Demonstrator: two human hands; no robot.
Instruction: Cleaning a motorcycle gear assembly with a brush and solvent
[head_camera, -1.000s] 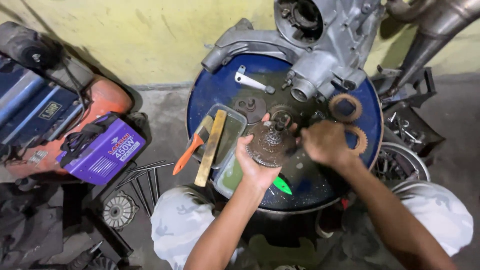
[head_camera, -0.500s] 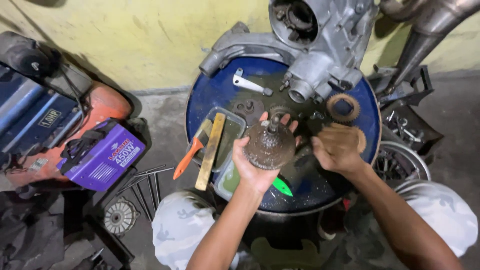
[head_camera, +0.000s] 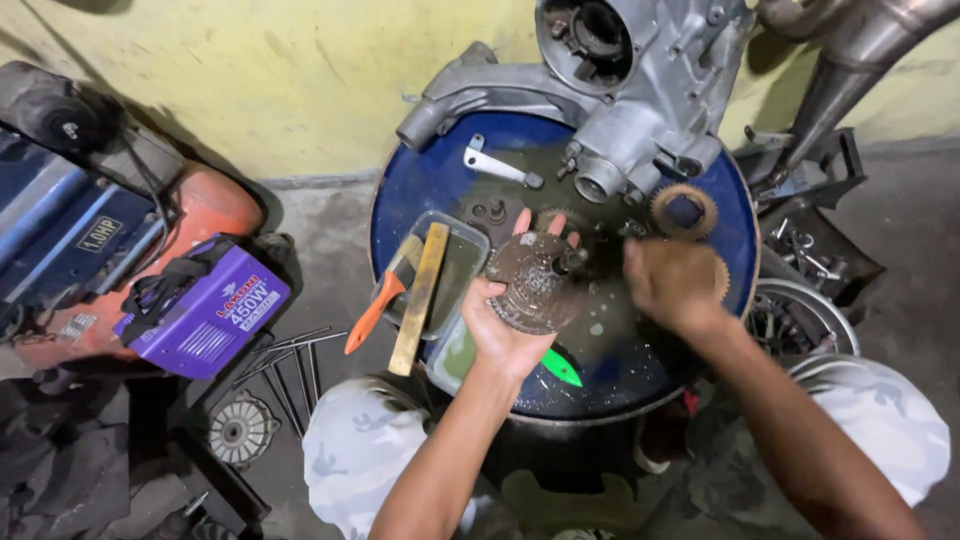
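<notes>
- My left hand (head_camera: 500, 330) grips a round, grimy metal disc (head_camera: 535, 283) over the middle of the blue drum top (head_camera: 420, 180), flat face tilted up toward me.
- My right hand (head_camera: 672, 283) hovers just right of the disc, blurred; I cannot tell its grip.
- Beyond, a grey engine casing (head_camera: 640, 90) sits at the far edge.

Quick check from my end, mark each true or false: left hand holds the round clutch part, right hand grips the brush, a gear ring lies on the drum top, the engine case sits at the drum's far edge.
1. The left hand holds the round clutch part. True.
2. The right hand grips the brush. False: the brush rests on the plastic tray, apart from both hands.
3. A gear ring lies on the blue drum. True.
4. The engine case sits at the drum's near edge. False: far edge.
</notes>
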